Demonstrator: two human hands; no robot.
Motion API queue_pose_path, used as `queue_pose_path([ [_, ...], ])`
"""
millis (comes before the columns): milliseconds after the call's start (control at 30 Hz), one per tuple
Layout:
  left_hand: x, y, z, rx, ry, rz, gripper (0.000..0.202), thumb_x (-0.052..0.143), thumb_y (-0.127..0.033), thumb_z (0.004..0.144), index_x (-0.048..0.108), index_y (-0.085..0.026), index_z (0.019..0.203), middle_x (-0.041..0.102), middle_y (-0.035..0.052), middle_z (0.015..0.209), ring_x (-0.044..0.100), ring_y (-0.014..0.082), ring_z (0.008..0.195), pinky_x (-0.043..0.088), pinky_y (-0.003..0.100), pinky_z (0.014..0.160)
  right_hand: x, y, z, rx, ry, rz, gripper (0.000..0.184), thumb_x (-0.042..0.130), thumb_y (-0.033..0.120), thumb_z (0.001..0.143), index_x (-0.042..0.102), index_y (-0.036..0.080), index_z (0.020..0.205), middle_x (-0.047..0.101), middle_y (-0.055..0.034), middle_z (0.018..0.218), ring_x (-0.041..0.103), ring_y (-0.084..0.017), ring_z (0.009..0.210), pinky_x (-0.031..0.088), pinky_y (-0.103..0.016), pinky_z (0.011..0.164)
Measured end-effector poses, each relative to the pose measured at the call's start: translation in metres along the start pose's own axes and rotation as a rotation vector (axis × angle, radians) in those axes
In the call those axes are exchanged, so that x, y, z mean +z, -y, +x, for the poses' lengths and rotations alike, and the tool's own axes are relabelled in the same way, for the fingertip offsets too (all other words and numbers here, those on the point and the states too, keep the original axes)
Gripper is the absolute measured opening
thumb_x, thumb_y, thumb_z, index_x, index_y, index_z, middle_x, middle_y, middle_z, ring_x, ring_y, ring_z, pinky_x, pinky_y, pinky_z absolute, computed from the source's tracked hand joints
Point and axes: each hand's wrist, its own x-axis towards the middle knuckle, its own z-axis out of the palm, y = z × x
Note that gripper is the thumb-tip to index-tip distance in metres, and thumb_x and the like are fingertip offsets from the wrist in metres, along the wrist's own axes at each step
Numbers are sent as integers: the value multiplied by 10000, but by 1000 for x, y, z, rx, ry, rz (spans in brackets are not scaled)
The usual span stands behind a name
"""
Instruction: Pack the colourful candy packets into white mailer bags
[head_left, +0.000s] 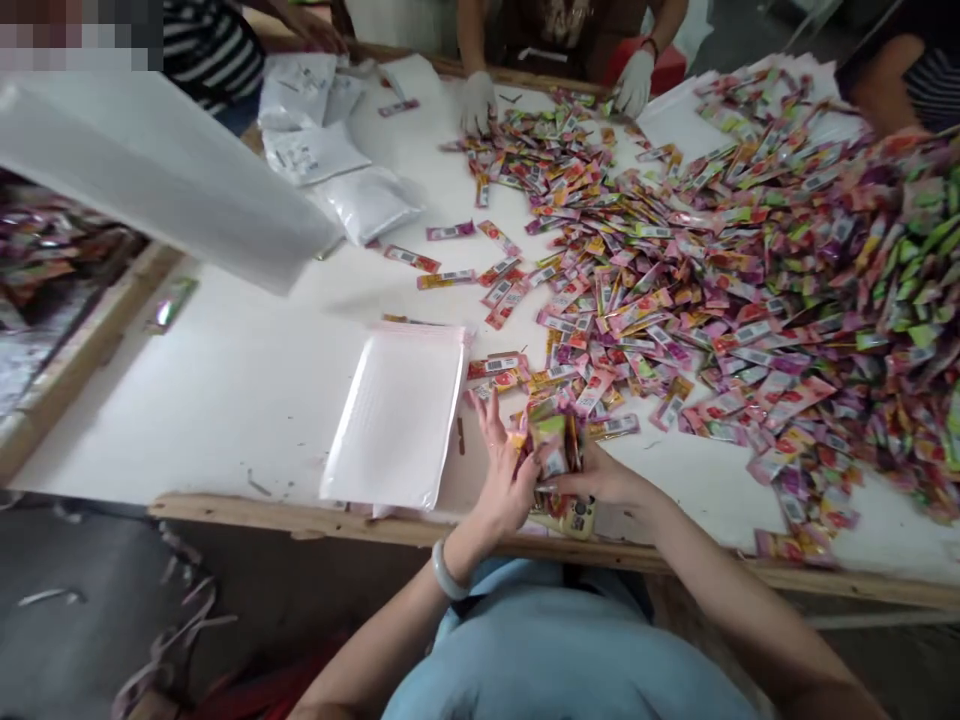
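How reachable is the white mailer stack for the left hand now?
Probably yes: the mailer stack lies just beside the left hand, nothing between, though that hand helps hold the sachet bundle.

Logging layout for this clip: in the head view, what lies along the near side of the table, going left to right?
From the left: stack of white padded mailers → left hand → bundle of sachets between the two hands → right hand → heap of colourful sachets.
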Motion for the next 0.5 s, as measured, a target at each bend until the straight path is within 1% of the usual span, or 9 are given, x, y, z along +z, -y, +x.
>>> queue_pose_path([
  [67,-8,-3,0,238,151,327,597,548,-653,945,680,-231,1346,399,184,1659,117,435,1630,63,673,1291,-2,-13,-1,37,42,98,634,908,508,619,676,319,1179,764,-27,1130,721,-280,1132,546,-479,1098],
  [133,-12,-10,-2,395,286,537,791,506,-743,937,555,-189,1499,233,224,1732,24,463,1634,38,707,1274,-5,-21,-5,56,71,187,494,935,487,546,717,339,963,775,16,946,757,-273,950,613,-451,974],
  [233,-14,-26,-2,526,429,776,1036,443,-866,878,426,-106,1580,184,281,1732,88,470,1628,89,677,1284,-8,-28,-18,119,144,253,435,946,466,504,722,335,853,754,35,778,742,-255,709,651,-412,700],
  [300,-24,-36,12,528,527,889,1154,469,-919,817,382,-73,1598,244,290,1713,163,465,1616,139,640,1292,-12,-32,-27,101,139,214,445,916,467,578,744,277,941,781,-10,828,753,-249,729,655,-406,708],
  [333,-36,-39,26,495,586,928,1155,500,-921,801,397,-85,1592,315,274,1692,234,452,1600,188,612,1291,-17,-34,-32,48,70,164,462,910,446,605,749,245,989,798,-41,892,766,-253,795,659,-419,772],
  [400,-72,-41,63,376,696,975,934,562,-831,850,525,-175,1514,524,183,1589,440,385,1504,324,530,1249,-30,-43,-41,-105,-186,53,475,928,376,592,748,240,1010,808,-64,990,770,-270,920,648,-459,892],
  [433,-95,-40,85,282,657,998,720,563,-729,916,614,-214,1417,626,139,1491,554,330,1399,392,476,1202,-39,-50,-44,-166,-320,10,445,929,350,589,745,263,985,807,-52,999,766,-278,952,643,-483,918],
  [467,-118,-37,106,200,546,1042,533,539,-597,979,671,-208,1318,677,128,1413,599,298,1326,411,451,1174,-47,-58,-47,-205,-436,-19,396,922,339,595,739,288,942,804,-35,978,764,-285,954,643,-509,919],
  [500,-140,-33,125,154,452,1109,418,538,-472,999,687,-181,1259,674,139,1407,574,288,1338,380,444,1187,-56,-66,-50,-225,-529,-31,344,910,340,598,730,305,890,798,-20,936,761,-293,931,645,-536,903],
])
